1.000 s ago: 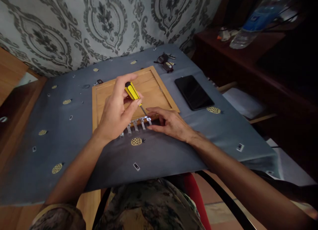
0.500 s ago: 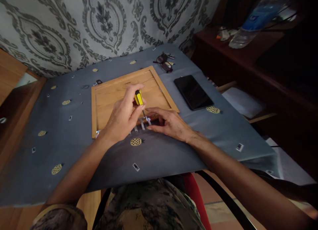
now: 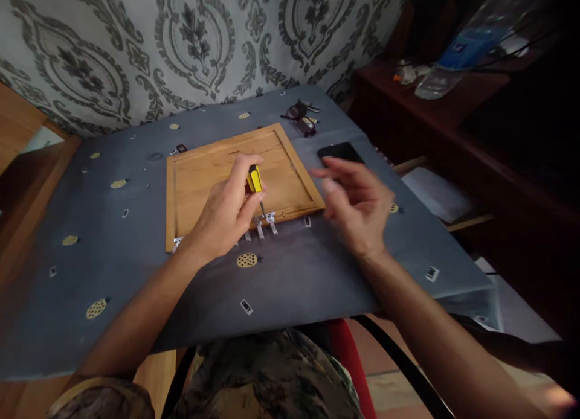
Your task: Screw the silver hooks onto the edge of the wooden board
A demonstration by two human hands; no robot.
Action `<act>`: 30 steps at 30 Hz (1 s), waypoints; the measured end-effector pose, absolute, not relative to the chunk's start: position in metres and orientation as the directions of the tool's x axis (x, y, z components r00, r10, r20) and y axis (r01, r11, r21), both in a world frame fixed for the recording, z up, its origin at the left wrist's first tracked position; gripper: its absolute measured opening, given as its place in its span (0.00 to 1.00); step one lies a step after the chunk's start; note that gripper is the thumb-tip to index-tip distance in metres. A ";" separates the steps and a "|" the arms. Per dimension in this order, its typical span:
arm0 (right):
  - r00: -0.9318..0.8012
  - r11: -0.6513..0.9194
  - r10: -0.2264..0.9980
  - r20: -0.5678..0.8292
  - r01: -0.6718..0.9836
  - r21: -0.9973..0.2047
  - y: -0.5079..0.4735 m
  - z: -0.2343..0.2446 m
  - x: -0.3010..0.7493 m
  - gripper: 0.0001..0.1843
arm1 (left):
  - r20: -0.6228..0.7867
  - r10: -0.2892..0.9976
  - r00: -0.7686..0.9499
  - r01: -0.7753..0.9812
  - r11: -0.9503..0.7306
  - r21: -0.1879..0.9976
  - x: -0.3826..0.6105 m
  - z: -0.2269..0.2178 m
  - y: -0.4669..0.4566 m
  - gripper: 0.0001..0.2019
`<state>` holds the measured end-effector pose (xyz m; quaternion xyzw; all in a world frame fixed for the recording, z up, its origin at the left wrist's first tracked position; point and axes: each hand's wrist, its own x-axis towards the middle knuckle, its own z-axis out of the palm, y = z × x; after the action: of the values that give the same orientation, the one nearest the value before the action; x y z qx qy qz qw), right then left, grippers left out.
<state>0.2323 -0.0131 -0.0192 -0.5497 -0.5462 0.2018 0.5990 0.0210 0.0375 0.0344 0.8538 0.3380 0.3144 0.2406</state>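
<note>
My left hand (image 3: 224,217) is closed around a screwdriver (image 3: 254,179) with a yellow and black handle. Its shaft points down to small metal brackets (image 3: 272,224) along the front edge of a framed wooden panel (image 3: 226,150). Whether the tip sits in a screw is too small to tell. Another metal fitting (image 3: 177,243) shows at the panel's front left corner, partly behind my left wrist. Raised off the panel's right side, my right hand (image 3: 362,204) is blurred, with fingers apart and nothing visible in them. It covers part of a black phone (image 3: 339,152).
The panel lies on a table with a grey pineapple-print cloth (image 3: 290,274). Eyeglasses (image 3: 301,118) rest near the back edge. A water bottle (image 3: 453,66) stands on dark wooden furniture (image 3: 408,105) at right. A patterned curtain or wall covering (image 3: 194,38) rises behind the table.
My right hand has left the brackets and moved right, in front of the phone, uncovering the panel's front right edge. My left hand and the screwdriver have barely moved.
</note>
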 end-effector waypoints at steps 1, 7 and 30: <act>0.412 0.326 0.788 0.458 0.351 -0.878 -0.014 -0.016 0.234 0.22 | 0.376 0.727 0.574 0.428 -0.658 0.620 0.021 0.034 0.038 0.20; 0.247 0.280 0.881 0.404 0.417 -0.865 -0.020 -0.020 0.236 0.22 | 0.392 0.723 0.570 0.427 -0.667 0.610 0.021 0.033 0.038 0.20; -0.314 0.478 0.877 0.362 0.635 -0.606 -0.011 -0.043 0.231 0.38 | 0.387 0.731 0.562 0.421 -0.656 0.627 0.021 0.034 0.037 0.18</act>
<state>0.2315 -0.0114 -0.0433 -0.4783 -0.7907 0.1792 0.3376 0.0213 0.0372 0.0344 0.8507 0.3384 0.3230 0.2398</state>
